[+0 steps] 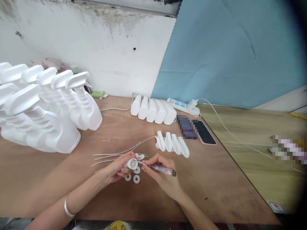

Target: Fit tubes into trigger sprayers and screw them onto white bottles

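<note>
My left hand (119, 168) is closed round a white spray-trigger head (132, 163), its round collar facing right. My right hand (161, 175) pinches a clear pen (160, 169), whose tip touches the collar's opening. Three small white ring washers (134, 175) lie on the wooden table just below the two hands. Thin white dip tubes (115, 155) trail to the left behind my left hand. A silver bracelet (67, 207) sits on my left wrist.
Several assembled white spray bottles (55, 111) stand at the left. Several capless bottles (153, 111) lie in a row at the back, with more trigger heads (173, 143) in front. A power strip (182, 106), a phone (204, 132) and a cable (230, 131) lie to the right.
</note>
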The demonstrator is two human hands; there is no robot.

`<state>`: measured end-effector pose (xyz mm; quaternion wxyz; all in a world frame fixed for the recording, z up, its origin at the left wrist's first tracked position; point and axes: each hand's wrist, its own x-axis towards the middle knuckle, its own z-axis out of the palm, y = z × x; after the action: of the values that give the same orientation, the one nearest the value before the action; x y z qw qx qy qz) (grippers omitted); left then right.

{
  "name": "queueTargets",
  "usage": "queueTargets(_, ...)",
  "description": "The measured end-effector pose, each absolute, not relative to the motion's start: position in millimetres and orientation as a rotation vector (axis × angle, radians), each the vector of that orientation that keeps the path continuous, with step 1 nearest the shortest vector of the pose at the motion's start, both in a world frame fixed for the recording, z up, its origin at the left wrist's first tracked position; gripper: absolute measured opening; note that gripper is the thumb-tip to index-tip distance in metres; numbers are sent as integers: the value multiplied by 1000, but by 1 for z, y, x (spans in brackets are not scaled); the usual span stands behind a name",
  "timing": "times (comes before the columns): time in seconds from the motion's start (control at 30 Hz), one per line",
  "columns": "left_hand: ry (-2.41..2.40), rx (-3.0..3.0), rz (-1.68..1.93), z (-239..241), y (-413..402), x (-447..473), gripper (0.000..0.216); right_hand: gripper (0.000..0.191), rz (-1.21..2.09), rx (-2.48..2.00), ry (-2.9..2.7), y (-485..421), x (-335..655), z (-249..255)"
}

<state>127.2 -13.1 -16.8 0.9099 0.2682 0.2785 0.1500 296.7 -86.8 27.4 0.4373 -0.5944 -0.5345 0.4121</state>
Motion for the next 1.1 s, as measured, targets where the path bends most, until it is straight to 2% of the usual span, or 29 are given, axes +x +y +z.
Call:
queueTargets(0.17, 569, 644, 142, -10, -11, 124, 24, 21, 1260, -1404, -1124, -86, 297, 29)
queueTargets(0.33, 641, 958, 146, 0, -13, 124, 23, 19, 1388, -1357, -1149, -86, 294, 26)
queueTargets(0.57, 877, 1862, 382, 17, -19, 123, 14, 16, 1411, -1310, -1146, -92, 295, 5)
queueTargets(0.77, 889, 2082, 309, 18, -20, 122, 15, 17, 1390, -1317, -1131, -104, 304, -8)
queueTargets(0.9, 980, 2023, 342, 21, -12, 128, 26, 22, 1378, -1319, -1005, -109, 313, -14)
queueTargets(1.1, 782, 1962, 377, 18, 6, 167, 59, 32, 1265, -1346, -717, -117, 326, -24)
